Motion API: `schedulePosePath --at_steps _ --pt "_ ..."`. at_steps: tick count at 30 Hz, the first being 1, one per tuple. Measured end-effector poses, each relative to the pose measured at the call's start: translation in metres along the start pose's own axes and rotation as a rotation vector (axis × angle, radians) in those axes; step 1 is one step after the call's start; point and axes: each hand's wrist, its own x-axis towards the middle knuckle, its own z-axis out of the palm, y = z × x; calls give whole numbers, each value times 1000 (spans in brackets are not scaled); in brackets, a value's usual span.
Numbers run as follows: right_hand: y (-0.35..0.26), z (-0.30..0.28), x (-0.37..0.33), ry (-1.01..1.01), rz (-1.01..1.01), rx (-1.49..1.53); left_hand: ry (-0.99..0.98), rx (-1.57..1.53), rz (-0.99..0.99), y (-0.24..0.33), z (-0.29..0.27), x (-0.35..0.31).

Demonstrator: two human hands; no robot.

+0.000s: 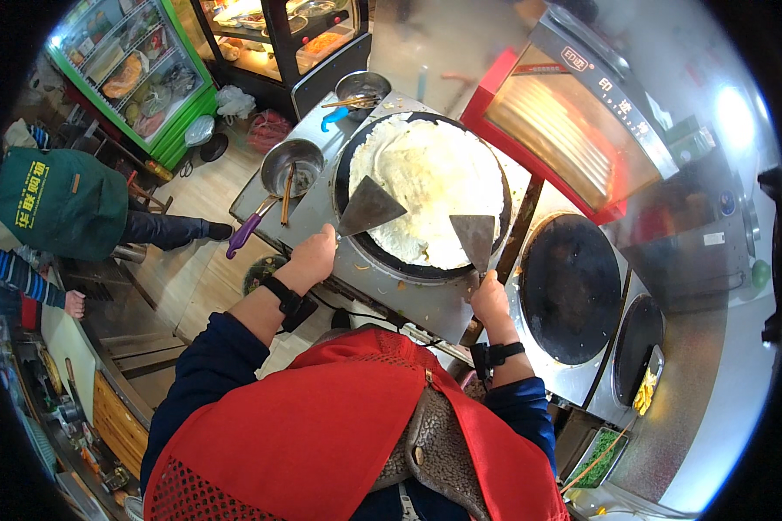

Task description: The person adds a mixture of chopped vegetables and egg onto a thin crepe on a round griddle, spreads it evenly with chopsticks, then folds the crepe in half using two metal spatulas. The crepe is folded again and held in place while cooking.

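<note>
Evidently, left fingers (319, 249) and right fingers (490, 295) clamped on scrapers (371, 208), pale crepe (426, 187), white-lettered cabinet (552, 122)

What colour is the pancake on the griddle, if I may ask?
The pancake is creamy white with yellowish patches, best seen in the head view.

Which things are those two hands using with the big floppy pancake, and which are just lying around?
Being used:
- left hand, gripping the left scraper
- right hand, gripping the right scraper
- pancake
- black griddle under it

Apparently just lying around:
- metal bowl
- chopsticks
- purple-handled tool
- second griddle
- chopped greens
</note>
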Motion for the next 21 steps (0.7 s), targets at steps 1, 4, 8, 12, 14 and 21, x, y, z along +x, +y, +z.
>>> schedulePosePath --at_steps 1,4,8,12,14,21 --pt "0 0 0 0 1 -6 3 -2 1 0 0 0" --pt "-1 -1 -1 -3 10 -2 5 -1 7 -1 1 0" --pt "-2 -3 -2 -2 7 7 -17 18 -20 0 0 0" --pt "-2 -3 -2 -5 9 10 -7 -2 -5 0 -1 0" --pt "-2 -3 -2 -4 8 11 -4 4 -12 0 0 0" --pt "0 0 0 4 1 17 -17 21 -3 -1 0 1"
